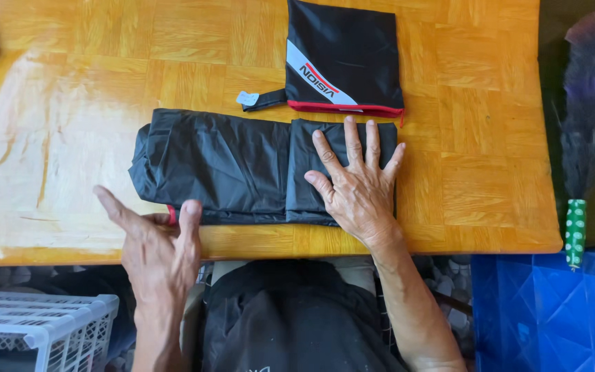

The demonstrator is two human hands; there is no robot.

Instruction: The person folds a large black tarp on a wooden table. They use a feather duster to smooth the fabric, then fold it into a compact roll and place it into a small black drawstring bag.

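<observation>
A black nylon garment [222, 165] lies folded into a long strip across the wooden table [105, 83]. Its right end is folded over, and my right hand [354, 182] rests flat on that fold with fingers spread. My left hand [156, 241] hovers at the near edge of the strip's left half, fingers apart, thumb near a red trim. A black pouch [346, 58] with a red hem and a white stripe lies just beyond the garment, with a short strap [259, 100] sticking out to its left.
A white plastic basket [36, 331] stands below the table at the left, a blue crate [545, 310] at the right. A feather duster [583, 131] with a green dotted handle hangs beside the table's right edge. Dark cloth lies at the far left edge.
</observation>
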